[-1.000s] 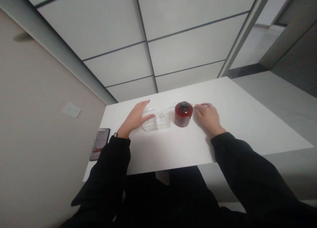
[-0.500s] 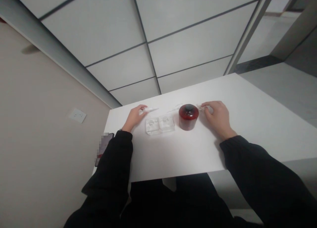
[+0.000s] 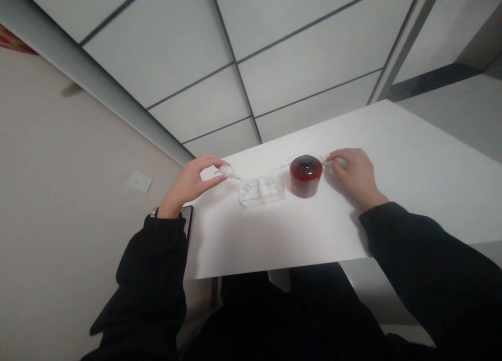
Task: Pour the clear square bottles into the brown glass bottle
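My left hand (image 3: 195, 178) is raised at the table's left side, pinching a small translucent white dropper-like bulb (image 3: 226, 171) between thumb and fingers. Its thin tip points right, towards a clear two-part box (image 3: 261, 191) that holds small clear pieces. To the right of the box stands a dark red, jar-shaped container (image 3: 306, 179) with a black top. Beyond it my right hand (image 3: 355, 175) rests on the table, fingertips closed around a small pale thing (image 3: 324, 161) too blurred to name. A faint clear, thin item (image 3: 288, 162) lies behind the red container.
The white table (image 3: 259, 241) carries all these things. Part of a phone (image 3: 187, 220) shows under my left wrist at the edge. A wall with a socket (image 3: 140, 182) is at left, and panelled sliding doors (image 3: 196, 63) stand behind the table.
My left hand has lifted the white dropper-like bulb and drawn back to the left, turning its tip towards the clear box. The view has shifted slightly; my right hand stays beside the red container.
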`<control>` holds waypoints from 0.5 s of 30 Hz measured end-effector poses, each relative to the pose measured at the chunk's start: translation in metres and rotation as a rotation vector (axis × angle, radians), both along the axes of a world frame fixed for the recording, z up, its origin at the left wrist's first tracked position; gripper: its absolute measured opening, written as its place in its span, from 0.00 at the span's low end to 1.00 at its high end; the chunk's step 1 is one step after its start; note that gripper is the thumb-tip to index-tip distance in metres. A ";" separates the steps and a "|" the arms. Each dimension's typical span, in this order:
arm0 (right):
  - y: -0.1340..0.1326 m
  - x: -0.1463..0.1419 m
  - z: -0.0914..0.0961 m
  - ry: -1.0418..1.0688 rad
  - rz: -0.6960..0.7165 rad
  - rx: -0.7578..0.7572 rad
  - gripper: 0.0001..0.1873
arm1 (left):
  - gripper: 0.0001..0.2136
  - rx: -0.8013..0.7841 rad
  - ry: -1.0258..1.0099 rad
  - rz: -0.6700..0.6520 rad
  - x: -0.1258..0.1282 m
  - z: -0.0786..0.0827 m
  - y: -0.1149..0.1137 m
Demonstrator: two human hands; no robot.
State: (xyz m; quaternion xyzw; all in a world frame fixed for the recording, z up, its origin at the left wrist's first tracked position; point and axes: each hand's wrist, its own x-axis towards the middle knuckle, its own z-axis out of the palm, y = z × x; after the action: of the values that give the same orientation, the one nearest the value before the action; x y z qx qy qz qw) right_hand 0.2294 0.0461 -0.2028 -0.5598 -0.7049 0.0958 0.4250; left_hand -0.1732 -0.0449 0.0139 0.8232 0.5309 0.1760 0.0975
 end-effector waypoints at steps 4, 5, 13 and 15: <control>0.002 0.000 -0.002 0.000 -0.004 -0.014 0.11 | 0.15 -0.044 0.005 -0.064 0.001 -0.003 0.003; 0.002 0.001 -0.002 -0.002 -0.004 -0.018 0.11 | 0.14 -0.057 -0.002 -0.080 0.001 -0.004 0.003; 0.001 0.000 0.001 -0.004 0.010 -0.045 0.12 | 0.13 -0.132 0.007 -0.155 0.004 -0.002 0.011; 0.001 0.000 0.002 -0.003 0.010 -0.049 0.11 | 0.14 -0.138 0.029 -0.166 0.005 0.002 0.013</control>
State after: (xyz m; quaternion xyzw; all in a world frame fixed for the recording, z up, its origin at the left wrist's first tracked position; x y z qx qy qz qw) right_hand 0.2295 0.0468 -0.2010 -0.5666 -0.7058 0.1144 0.4095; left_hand -0.1680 -0.0321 0.0155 0.8581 0.4731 0.1184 0.1606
